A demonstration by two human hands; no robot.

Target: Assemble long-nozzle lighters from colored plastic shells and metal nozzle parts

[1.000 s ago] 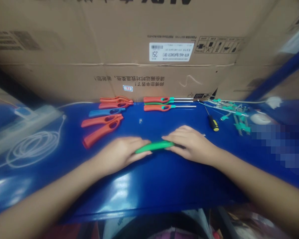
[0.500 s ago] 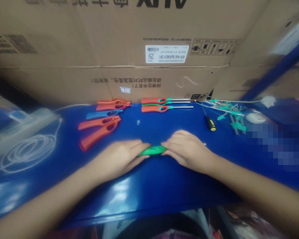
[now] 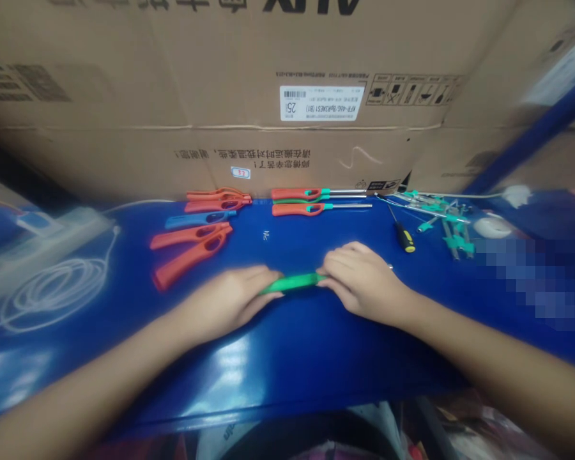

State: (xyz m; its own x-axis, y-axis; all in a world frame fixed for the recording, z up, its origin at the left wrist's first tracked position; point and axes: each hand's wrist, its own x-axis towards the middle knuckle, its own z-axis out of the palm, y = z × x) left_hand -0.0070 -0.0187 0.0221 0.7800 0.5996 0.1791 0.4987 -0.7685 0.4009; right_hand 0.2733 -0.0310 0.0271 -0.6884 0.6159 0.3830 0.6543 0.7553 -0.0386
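My left hand (image 3: pixel 234 300) is closed on the left end of a green lighter handle (image 3: pixel 294 283), thumb and fingers pinching it. My right hand (image 3: pixel 361 281) grips the other end, its fingers curled over it. Between the two hands the green body lies nearly level, above the blue table (image 3: pixel 287 358). A small shiny tip shows just beyond the right knuckles; whether it belongs to the lighter I cannot tell. Past my hands lie assembled long-nosed lighters (image 3: pixel 297 209) with metal tubes. A few tiny screws (image 3: pixel 266 236) rest nearer to me.
Orange lighter handles (image 3: pixel 191 255) and a blue handle (image 3: pixel 199 220) lie at left. At right are a screwdriver (image 3: pixel 405 237) and a heap of metal tubes with teal parts (image 3: pixel 448 220). A coiled white cable (image 3: pixel 52 294) lies far left. A cardboard box (image 3: pixel 220 96) stands behind.
My hands have drawn slightly apart, the left one a little leftward and the right one a little up and right. More of the green lighter handle shows between them.
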